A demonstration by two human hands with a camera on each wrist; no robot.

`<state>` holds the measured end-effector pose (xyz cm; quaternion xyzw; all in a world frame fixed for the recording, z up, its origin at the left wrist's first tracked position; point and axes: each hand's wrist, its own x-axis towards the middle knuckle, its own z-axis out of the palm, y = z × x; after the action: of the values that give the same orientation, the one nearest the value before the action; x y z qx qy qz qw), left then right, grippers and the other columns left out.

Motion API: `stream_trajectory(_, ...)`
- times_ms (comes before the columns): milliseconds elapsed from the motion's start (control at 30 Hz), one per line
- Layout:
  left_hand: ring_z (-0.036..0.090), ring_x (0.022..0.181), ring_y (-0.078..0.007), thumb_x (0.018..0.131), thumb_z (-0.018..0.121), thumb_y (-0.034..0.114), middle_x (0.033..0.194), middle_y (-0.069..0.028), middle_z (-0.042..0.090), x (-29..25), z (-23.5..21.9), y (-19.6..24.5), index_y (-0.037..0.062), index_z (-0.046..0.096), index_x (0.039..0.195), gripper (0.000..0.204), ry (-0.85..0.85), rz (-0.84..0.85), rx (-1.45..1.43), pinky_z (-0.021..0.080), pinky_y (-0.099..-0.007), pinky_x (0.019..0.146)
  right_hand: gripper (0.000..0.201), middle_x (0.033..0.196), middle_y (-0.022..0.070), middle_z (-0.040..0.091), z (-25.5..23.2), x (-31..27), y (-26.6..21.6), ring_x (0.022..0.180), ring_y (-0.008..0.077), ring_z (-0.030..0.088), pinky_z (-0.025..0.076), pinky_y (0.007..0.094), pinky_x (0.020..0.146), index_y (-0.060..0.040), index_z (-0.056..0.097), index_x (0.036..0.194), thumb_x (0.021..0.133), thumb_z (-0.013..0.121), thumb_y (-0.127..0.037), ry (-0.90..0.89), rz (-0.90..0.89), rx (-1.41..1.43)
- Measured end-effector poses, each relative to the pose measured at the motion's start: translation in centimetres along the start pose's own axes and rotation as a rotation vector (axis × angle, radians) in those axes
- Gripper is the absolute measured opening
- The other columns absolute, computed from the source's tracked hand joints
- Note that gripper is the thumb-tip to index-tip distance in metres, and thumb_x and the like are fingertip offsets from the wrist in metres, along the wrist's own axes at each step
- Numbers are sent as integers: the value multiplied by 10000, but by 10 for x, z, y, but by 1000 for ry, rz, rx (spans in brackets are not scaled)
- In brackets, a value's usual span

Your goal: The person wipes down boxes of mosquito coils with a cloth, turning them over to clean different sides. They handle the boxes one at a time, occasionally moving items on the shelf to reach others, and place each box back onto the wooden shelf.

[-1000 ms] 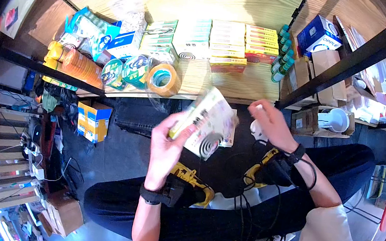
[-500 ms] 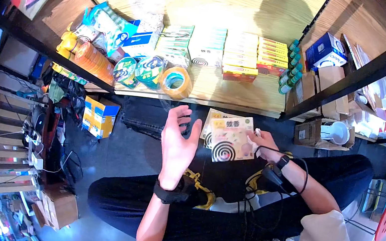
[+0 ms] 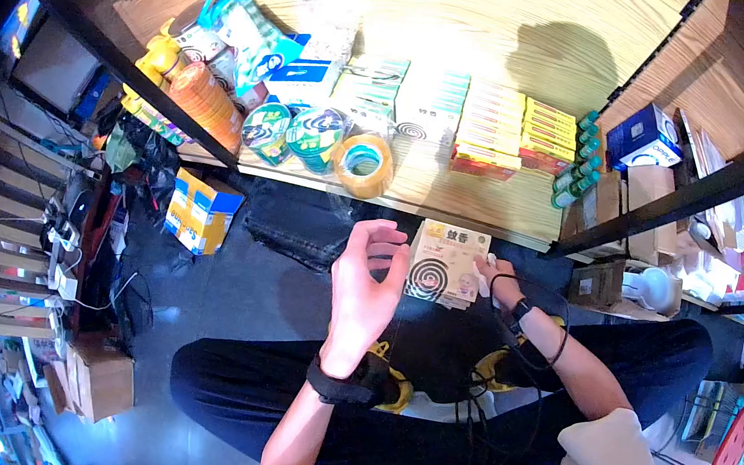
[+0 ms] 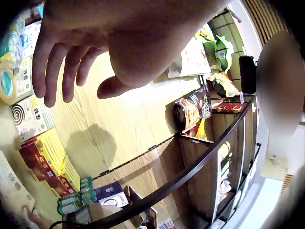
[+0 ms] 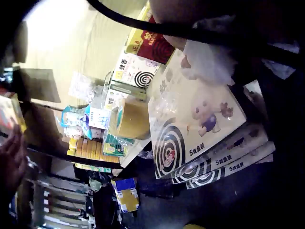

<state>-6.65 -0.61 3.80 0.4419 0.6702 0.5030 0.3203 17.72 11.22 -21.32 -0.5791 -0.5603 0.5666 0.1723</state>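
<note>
A small stack of cream mosquito coil boxes (image 3: pixel 447 262) with a black spiral print lies over the dark floor between the person's feet. In the right wrist view the top box (image 5: pixel 198 117) covers most of those beneath, whose edges fan out. My right hand (image 3: pixel 506 288) is at the stack's right side, a crumpled white tissue (image 5: pixel 209 52) in its curled fingers and a fingertip at the top box. Left of the stack, my left hand (image 3: pixel 367 276) is raised with nothing in it, fingers loosely bent and thumb apart, as the left wrist view also shows.
On the wooden shelf (image 3: pixel 494 198) ahead stand mosquito coil boxes (image 3: pixel 432 111), yellow-red boxes (image 3: pixel 490 134), green bottles (image 3: pixel 579 168) and tape rolls (image 3: pixel 361 165). A black shelf rail (image 3: pixel 711 179) slants at right. A yellow-blue carton (image 3: pixel 200 213) sits on the floor at left.
The left hand held a mosquito coil box, then let it go. The right hand came to that box, which now lies squarely over the others. The head view shifted slightly.
</note>
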Motion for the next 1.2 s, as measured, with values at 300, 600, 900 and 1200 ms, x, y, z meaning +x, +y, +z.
stream_trajectory(300,725,879,-259,903,667,39,1009,-148,716,2,7,-3,-2,570,1171,288,14,48,-24,573,-363,789,588,895,297,703,-17,-13,-41,891,461,696,549,518,806,18,740,964,942,581,-548,36,-50,-667)
stream_trajectory(600,712,930,-178,898,652,-23,1029,-102,708,-3,6,4,25,595,1155,268,-8,96,-135,570,-324,810,417,1125,268,633,-44,38,-137,992,478,640,529,510,874,-19,569,1272,869,640,-99,226,-732,-712)
stream_trajectory(900,720,903,-183,907,647,-46,990,-104,717,-3,-5,5,20,609,1098,205,71,77,-167,574,-320,780,727,1576,227,396,24,156,-223,1015,400,697,583,480,849,-3,403,1490,829,673,-136,321,-789,-1126)
stream_trajectory(1200,727,881,-218,905,642,-32,977,-125,718,-5,-7,2,19,606,1093,198,29,51,-197,577,-333,768,440,1312,306,580,42,174,-214,853,395,725,594,498,711,21,489,1231,856,660,-131,349,-784,-1168)
